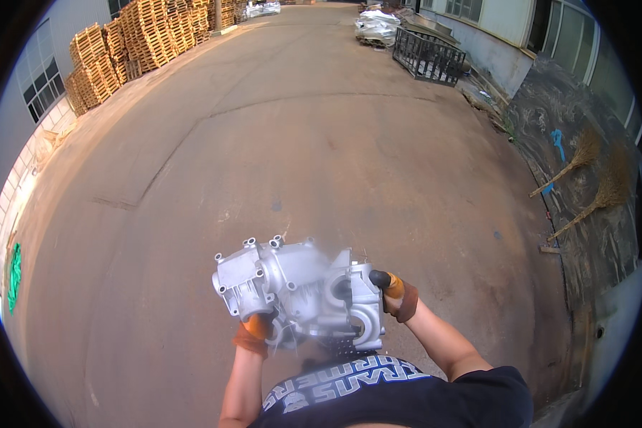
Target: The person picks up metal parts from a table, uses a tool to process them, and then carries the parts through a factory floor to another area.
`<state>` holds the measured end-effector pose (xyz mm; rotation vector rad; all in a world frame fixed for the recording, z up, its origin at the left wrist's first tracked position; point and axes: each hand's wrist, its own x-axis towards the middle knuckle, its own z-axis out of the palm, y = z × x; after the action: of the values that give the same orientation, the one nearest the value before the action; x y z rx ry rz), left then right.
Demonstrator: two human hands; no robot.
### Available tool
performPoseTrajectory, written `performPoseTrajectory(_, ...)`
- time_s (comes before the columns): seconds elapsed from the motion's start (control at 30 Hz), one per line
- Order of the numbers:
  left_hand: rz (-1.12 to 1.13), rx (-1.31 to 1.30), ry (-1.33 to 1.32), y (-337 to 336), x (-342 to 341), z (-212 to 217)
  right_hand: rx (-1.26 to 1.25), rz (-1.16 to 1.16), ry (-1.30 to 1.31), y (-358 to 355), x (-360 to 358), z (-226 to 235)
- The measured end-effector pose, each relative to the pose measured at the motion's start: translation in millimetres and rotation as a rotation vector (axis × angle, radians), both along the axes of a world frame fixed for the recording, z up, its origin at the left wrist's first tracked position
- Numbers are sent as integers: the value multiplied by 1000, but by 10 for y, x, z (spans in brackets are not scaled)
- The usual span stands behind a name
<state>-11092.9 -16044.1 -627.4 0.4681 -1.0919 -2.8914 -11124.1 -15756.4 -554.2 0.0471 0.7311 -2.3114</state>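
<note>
A large silver-grey cast metal housing [308,289] is held up in front of my body, above the ground. It has round bolt bosses along its left side and half-round openings at its right end. My left hand [255,329], in an orange and brown glove, supports it from below on the left; its fingers are mostly hidden behind the casting. At the right end my right hand [394,291], gloved in orange with dark fingertips, grips the edge, thumb over the top. Part of the picture over the housing is hazy.
Wooden pallets [139,39] stand stacked along the far left wall. On the far right are a black metal crate [428,55] and silver-wrapped goods [377,27]. Two straw brooms [606,187] lie against the dark sheet at right. Green cloth [15,278] lies at the left edge.
</note>
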Motion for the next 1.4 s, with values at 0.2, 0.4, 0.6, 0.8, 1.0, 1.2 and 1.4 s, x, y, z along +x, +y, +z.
performPoseTrajectory(0.2, -75, -223, -13, -432, -2852, 29, 351, 10, 270, -366, -2953, -212)
performPoseTrajectory(0.4, -59, -528, 23, -846, -5220, -125, 113, -46, -62, -867, -5305, -387)
performPoseTrajectory(0.6, -123, -123, 28, -1062, -8113, 119, 147, 24, -26, -1013, -8072, 66)
performPoseTrajectory(0.8, -254, -280, 95, -1090, -10712, 578, 92, -70, -81, -1084, -10534, 673)
performPoseTrajectory(1.0, -267, -150, 98, -1593, -13400, 346, -30, -15, 5, -1424, -13330, 417)
performPoseTrajectory(1.2, -175, -32, 46, -2015, -15939, -1156, 6, 54, -32, -1790, -15936, -1141)
performPoseTrajectory(1.4, -150, -108, -13, -2493, -18807, -581, 52, 30, 1, -2368, -18814, -591)
